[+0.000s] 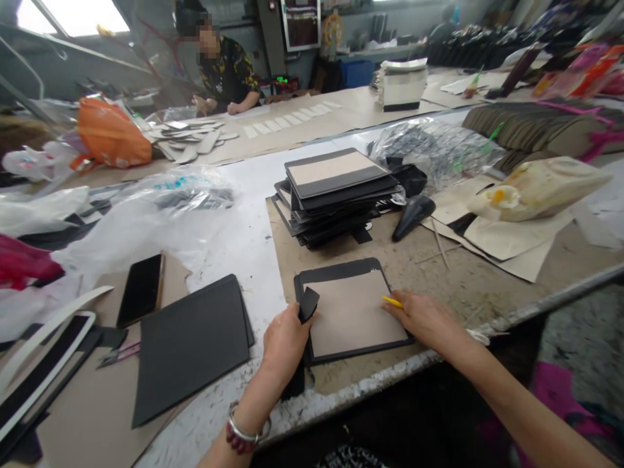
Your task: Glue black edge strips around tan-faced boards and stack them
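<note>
My left hand (285, 341) pinches a small black strip (309, 304) over the left edge of a panel. That panel (348, 312) is black with a beige sheet on its face, and it lies flat in front of me. At its right edge, my right hand (422, 318) is closed on a thin yellow stick (392, 301), of which only the pointed tip shows. Behind the panel rises an uneven stack of similar black panels (336, 188), the top one with a beige band. Plain black sheets (195, 344) lie to the left of my left hand.
A phone (141, 289) and thread snips (119, 355) lie at the left. Right of the stack are a black pointed object (413, 216) and a yellowish plastic container (541, 188). Across the table sits another person (224, 71), near an orange bag (111, 133).
</note>
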Action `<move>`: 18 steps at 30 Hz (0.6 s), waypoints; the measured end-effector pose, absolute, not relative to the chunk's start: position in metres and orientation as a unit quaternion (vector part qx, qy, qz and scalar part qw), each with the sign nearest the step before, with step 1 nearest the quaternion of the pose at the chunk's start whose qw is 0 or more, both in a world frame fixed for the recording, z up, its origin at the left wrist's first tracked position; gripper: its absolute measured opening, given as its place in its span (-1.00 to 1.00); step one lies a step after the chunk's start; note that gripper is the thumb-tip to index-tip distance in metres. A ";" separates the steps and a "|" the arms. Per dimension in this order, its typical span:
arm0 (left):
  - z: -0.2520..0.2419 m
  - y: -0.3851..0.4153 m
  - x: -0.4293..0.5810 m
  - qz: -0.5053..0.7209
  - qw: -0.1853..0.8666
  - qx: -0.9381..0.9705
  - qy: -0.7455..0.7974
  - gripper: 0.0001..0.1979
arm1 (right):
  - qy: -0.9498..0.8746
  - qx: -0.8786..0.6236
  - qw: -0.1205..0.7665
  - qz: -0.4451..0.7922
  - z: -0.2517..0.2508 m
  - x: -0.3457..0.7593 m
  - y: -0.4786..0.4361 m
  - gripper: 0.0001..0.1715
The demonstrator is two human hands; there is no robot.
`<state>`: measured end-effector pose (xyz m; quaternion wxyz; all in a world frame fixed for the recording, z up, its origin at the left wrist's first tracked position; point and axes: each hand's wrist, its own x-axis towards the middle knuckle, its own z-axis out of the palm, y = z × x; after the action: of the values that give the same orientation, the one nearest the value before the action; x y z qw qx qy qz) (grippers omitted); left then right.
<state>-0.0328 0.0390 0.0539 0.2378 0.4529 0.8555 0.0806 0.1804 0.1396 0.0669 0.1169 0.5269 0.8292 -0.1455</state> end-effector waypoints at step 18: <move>0.058 0.040 -0.033 0.081 0.257 0.444 0.854 -0.78 | 0.826 0.537 0.096 -0.140 0.072 0.179 0.134 -0.63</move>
<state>-0.0334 0.0403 0.0580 0.2565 0.4444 0.8545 0.0814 0.1790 0.1337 0.0716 0.0964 0.5366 0.8265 -0.1405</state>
